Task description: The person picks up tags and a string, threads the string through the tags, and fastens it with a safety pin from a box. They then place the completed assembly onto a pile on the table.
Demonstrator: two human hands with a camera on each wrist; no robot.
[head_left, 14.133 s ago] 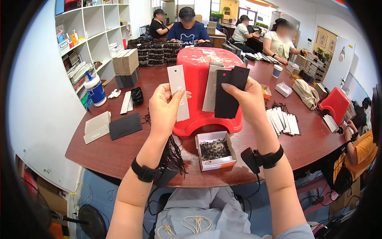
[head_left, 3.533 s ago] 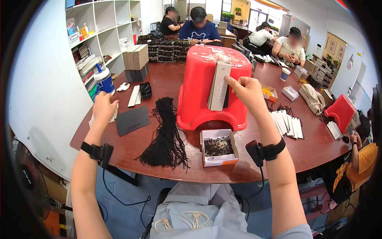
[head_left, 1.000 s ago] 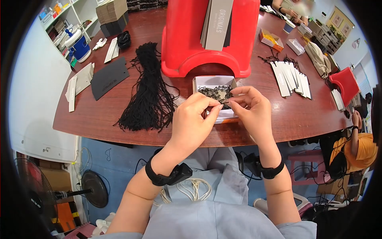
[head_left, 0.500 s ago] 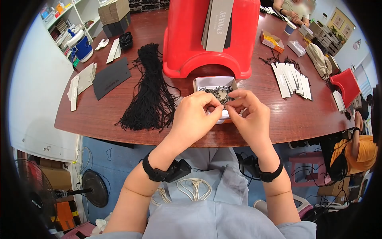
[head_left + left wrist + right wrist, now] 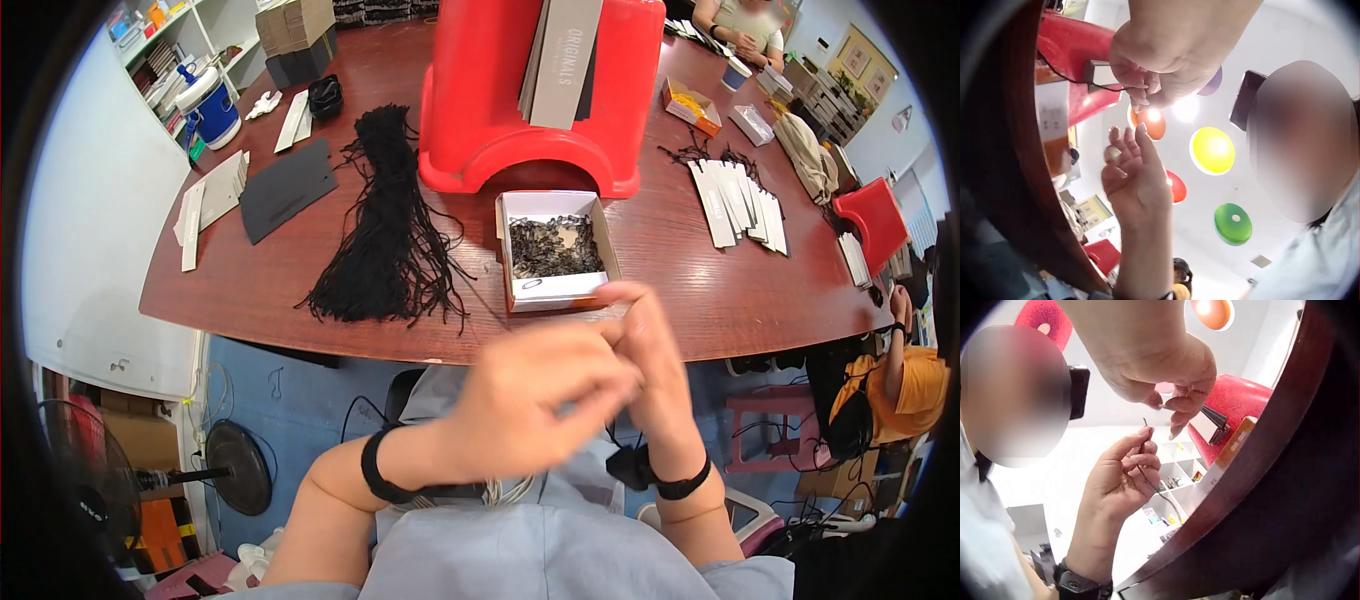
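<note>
My left hand (image 5: 540,400), blurred in the head view, is above my lap at the table edge. In the left wrist view it pinches a thin black cord (image 5: 1107,89) between thumb and fingertips. The cord (image 5: 1171,503) trails below the same hand in the right wrist view. Close beside it my right hand (image 5: 655,370) has loosely bent fingers, with the thumb apart from them in the left wrist view. Beyond both hands stands a white-lined box (image 5: 545,289) of small dark pieces (image 5: 555,250). A bundle of black cords (image 5: 380,240) lies left of the box.
An upturned red stool (image 5: 535,160) stands behind the box, with grey "ORIGINALS" tags (image 5: 565,70) against it. Grey tags (image 5: 220,195) and a black card (image 5: 290,190) lie left; white tags (image 5: 735,205) lie right. The table edge (image 5: 400,352) is near.
Both hands were together over the box's near side; they have moved back toward my body, uncovering the box. Earlier, tags were held up and then stood against the stool.
</note>
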